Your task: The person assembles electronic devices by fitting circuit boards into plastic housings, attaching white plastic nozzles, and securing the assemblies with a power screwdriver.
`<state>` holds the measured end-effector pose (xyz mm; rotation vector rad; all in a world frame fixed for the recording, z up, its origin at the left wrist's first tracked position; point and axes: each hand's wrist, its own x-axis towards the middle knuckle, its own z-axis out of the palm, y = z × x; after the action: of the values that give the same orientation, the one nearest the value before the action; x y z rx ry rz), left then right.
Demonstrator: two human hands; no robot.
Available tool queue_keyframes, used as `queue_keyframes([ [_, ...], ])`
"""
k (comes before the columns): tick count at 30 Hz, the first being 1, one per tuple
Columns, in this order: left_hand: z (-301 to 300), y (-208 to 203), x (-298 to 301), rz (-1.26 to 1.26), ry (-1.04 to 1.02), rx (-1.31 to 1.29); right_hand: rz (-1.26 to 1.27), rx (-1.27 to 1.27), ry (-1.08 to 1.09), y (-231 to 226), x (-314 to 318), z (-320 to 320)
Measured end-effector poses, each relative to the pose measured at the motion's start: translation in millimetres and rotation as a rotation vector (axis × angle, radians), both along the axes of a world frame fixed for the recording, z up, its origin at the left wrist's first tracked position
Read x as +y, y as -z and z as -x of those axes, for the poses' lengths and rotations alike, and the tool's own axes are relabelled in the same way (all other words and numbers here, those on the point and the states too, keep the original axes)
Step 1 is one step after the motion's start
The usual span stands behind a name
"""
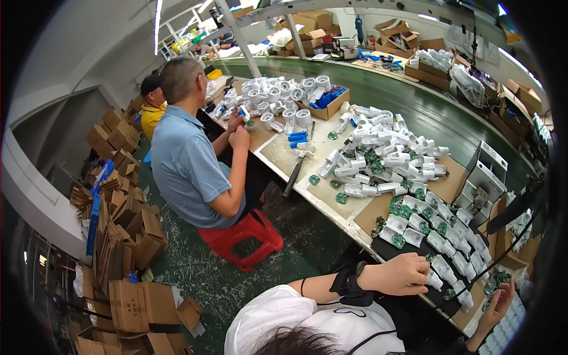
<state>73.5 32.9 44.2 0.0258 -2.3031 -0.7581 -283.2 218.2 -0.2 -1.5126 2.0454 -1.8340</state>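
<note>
My left hand (403,274), with a black band at the wrist, is closed above the near edge of the black mat (387,248). Its fingertips are curled, and whatever they hold is hidden. Beside it, white plastic housings (441,269) lie in rows, with round green circuit boards (398,241) joined to several of them. At the lower right, my right hand (500,303) has its fingers apart beside a small heap of loose green circuit boards (502,277). No object shows clearly in that hand.
A large heap of white housings (384,148) covers mid-bench. Behind the mat stands a grey metal device (482,183); a black arm (518,207) and cable reach in from the right. On the left, a co-worker (189,154) sits on a red stool (245,239). Cartons (127,305) crowd the floor.
</note>
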Motion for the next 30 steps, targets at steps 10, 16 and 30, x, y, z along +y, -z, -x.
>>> queue_keyframes([
  [10,5.6,14.4,1.5,-0.089,0.070,0.107,-0.057,-0.047,-0.044,0.6,-3.3,-1.0],
  [16,6.5,10.2,-8.4,-0.082,0.040,0.226,-0.009,-0.096,0.088,-9.3,-3.9,-4.4],
  [30,-1.6,24.3,-13.2,-0.288,-0.094,0.113,0.224,0.185,0.082,-101.7,-136.2,-37.4],
])
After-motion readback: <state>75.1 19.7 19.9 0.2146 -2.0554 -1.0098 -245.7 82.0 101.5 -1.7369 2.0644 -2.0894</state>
